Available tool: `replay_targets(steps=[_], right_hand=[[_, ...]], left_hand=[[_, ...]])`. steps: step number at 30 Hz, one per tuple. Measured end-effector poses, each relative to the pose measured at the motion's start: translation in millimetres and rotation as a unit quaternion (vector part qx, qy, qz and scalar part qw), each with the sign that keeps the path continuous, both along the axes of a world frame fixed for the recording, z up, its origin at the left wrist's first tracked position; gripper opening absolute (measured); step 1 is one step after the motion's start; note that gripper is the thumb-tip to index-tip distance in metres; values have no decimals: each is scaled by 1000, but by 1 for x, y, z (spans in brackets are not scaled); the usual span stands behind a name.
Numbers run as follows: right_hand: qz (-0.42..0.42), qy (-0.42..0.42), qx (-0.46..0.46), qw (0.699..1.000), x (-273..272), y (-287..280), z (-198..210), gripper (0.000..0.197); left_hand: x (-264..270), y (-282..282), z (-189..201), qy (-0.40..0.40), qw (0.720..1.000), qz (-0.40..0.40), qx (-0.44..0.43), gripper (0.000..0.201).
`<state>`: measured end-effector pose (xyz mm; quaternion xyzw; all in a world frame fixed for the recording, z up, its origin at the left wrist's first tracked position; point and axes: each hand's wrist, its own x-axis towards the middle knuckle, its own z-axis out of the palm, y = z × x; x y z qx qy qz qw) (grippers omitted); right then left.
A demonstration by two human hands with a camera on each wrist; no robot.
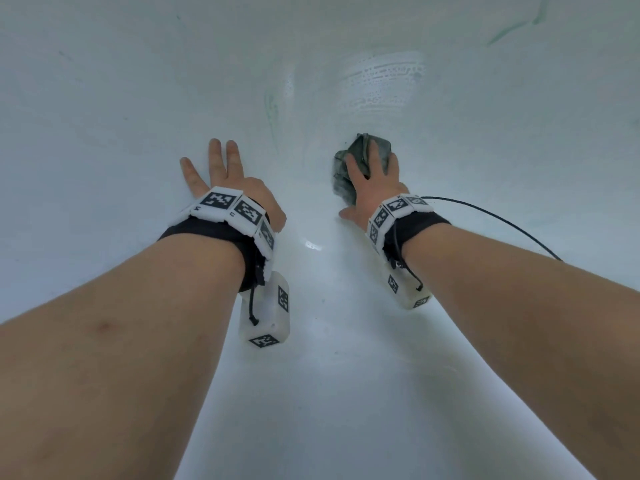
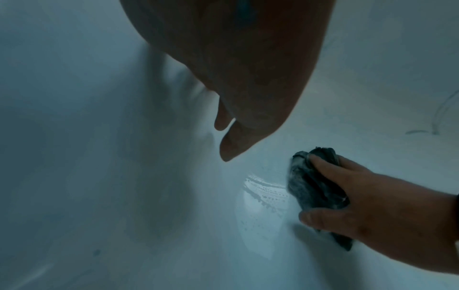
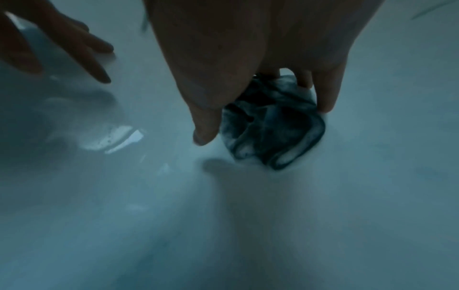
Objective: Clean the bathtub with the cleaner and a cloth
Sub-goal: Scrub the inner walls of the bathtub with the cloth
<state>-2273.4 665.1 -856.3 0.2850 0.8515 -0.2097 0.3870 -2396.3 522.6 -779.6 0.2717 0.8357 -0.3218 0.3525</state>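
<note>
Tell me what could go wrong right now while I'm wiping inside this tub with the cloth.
1. Your left hand is braced flat on the glossy tub wall; if that surface is wet, the hand may slide and your weight drop forward.
2. The cloth is bunched under your right hand, so it may skip patches and leave the foamy streaks ahead.
3. The black cable trailing from your right wrist lies near the cloth and could get dragged through the wet foam.

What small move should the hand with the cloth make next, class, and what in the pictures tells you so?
Probably push the cloth forward into the beaded wet patch just ahead. The right hand presses the bunched cloth on the bathtub surface, short of those droplets, while the left hand rests flat on the tub.
</note>
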Motion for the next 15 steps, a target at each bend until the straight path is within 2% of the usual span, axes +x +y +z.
replay_targets(steps=[5, 8, 11, 15], right_hand=[[-35, 19, 81, 996, -5, -4, -10, 72], [-90, 0, 103, 991, -21, 4, -7, 74], [-125, -9, 113, 986, -42, 14, -9, 73], [-107, -5, 126, 986, -82, 14, -9, 73]], left_hand=[[-8, 5, 3, -6, 1000, -6, 17, 59], [-21, 7, 10, -2, 999, -18, 39, 55], [-42, 7, 19, 36, 996, -41, 67, 50], [-57, 5, 22, 26, 995, -74, 65, 53]])
